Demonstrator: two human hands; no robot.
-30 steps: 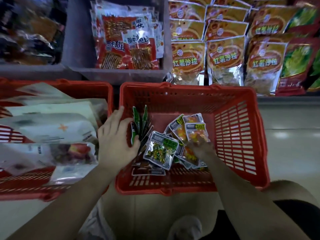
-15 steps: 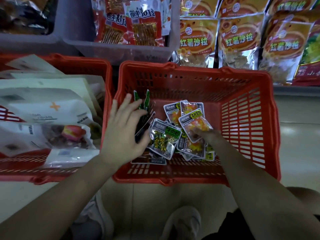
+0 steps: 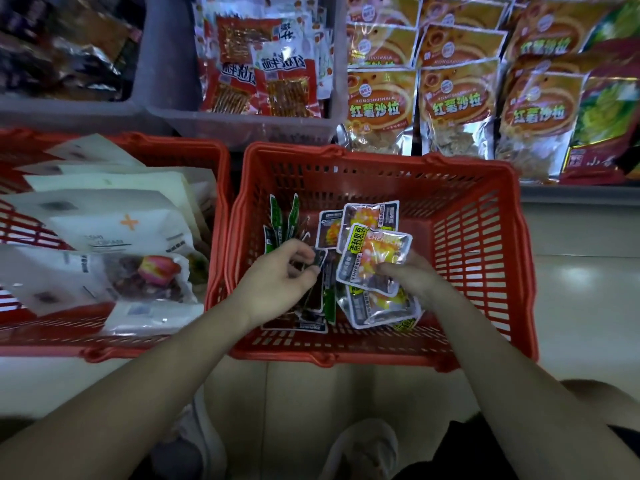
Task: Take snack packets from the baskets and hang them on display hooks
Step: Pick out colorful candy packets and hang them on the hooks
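Red basket (image 3: 485, 258), frame centre, holds snack packets (image 3: 377, 306). Fingers of right hand (image 3: 414, 277) clamped on silver-yellow packet (image 3: 372, 252) atop the pile; left hand (image 3: 277, 275) pinches dark packet (image 3: 319, 260) just beside.

left hand (image 3: 282, 275): pinches dark packet (image 3: 319, 260) in right basket (image 3: 485, 271)
right hand (image 3: 412, 275): grips yellow-label packet (image 3: 372, 251), lifted over pile
left basket (image 3: 194, 150): white pouches (image 3: 114, 223)
behind: grey bin (image 3: 242, 126), orange bags (image 3: 377, 109)
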